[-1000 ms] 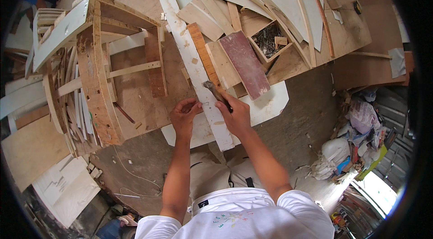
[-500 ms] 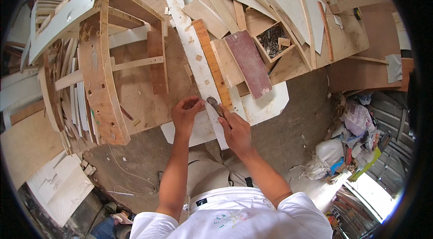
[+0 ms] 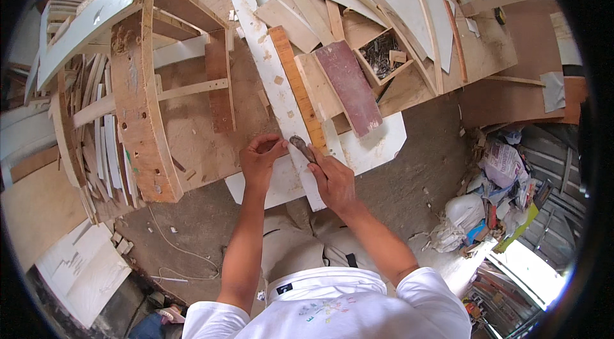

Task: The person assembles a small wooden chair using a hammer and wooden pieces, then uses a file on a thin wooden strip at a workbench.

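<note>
White narrow plank point(image 3: 276, 91) below, the right hand point(image 3: 334, 180), wrapped round a dark hammer-like tool point(image 3: 302, 148), should tap short, sparing the left hand point(image 3: 261, 157), fingertips drawn together, contents unclear.

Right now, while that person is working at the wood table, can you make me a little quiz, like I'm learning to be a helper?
1. Which of the person's hands holds the dark hammer with a rounded head?

2. Put these in order from the picture's left to its right: the open square wooden box, the long narrow white board, the flat maroon board.

3. What lies in the box?
A) A coil of rope
B) A pile of small metal pieces
C) A folded cloth

Key:
1. The right hand.
2. White board, maroon board, box.
3. B
</note>
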Demonstrator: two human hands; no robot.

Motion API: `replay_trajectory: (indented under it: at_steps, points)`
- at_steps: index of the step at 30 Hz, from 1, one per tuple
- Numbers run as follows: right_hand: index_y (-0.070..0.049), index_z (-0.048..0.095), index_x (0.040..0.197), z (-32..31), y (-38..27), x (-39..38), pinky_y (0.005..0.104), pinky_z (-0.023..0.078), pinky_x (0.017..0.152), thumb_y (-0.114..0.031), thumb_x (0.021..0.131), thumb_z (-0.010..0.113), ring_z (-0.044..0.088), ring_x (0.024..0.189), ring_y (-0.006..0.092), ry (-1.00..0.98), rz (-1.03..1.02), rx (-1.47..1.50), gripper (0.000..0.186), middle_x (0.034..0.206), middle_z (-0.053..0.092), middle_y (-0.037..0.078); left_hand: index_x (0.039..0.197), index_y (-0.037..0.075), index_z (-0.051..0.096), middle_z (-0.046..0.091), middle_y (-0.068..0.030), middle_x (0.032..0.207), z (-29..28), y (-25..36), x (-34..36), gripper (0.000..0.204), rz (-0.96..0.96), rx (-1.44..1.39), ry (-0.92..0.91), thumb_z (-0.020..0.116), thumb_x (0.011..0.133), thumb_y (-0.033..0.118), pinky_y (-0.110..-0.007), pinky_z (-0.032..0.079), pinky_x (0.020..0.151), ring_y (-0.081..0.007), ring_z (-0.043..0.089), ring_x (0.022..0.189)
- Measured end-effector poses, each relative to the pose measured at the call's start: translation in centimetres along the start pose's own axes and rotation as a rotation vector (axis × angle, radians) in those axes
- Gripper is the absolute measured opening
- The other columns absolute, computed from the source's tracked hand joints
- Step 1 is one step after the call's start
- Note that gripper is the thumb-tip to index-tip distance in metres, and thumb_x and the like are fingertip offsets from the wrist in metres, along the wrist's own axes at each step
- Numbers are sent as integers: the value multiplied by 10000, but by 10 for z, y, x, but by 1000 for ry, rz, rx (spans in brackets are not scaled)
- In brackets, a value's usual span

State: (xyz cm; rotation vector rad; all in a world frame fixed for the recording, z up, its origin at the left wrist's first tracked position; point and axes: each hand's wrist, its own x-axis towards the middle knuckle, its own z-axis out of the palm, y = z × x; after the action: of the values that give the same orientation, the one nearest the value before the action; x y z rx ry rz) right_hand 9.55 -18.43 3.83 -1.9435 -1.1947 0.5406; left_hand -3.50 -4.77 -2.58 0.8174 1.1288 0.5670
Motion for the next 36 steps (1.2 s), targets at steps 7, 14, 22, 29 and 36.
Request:
replay_trajectory:
  at_steps: [7, 14, 22, 29, 36]
  points:
    - [-37, 628, 1399, -5, 0, 0, 416, 532, 661, -101, 984, 691, 653, 725, 334, 34, 31, 35, 425, 866, 674, 180, 1044, -34, 744, 756, -86, 942, 4, 4, 0, 236, 26, 69, 16, 847, 849, 49, -269, 574, 793, -137, 705, 848]
    - [-30, 649, 1375, -6, -4, 3, 405, 524, 651, -96, 984, 693, 639, 691, 326, 99, 32, 32, 399, 832, 657, 179, 1046, -60, 736, 755, -87, 924, 10, 11, 0, 239, 12, 83, 41, 841, 842, 7, -249, 587, 775, -124, 702, 840]
    - [8, 632, 1376, -5, -1, 1, 410, 531, 669, -96, 987, 695, 649, 712, 324, 125, 7, 35, 408, 844, 669, 187, 1049, -57, 739, 758, -82, 937, 7, 6, -2, 259, 34, 102, 50, 850, 833, 31, -264, 580, 797, -134, 706, 841]
    - [-4, 639, 1373, -1, 1, 1, 403, 536, 679, -100, 988, 694, 655, 726, 332, 49, 23, 21, 401, 860, 675, 189, 1058, -32, 744, 751, -80, 949, 1, -5, 3, 286, 34, 14, 15, 871, 823, 68, -270, 566, 785, -143, 705, 817]
    - [-24, 638, 1389, -4, -4, 5, 407, 528, 676, -97, 980, 701, 649, 713, 316, 14, 86, -6, 420, 838, 658, 185, 1051, -28, 743, 749, -82, 944, 4, -3, 7, 275, 43, 97, 42, 871, 822, 57, -258, 569, 761, -141, 700, 822]
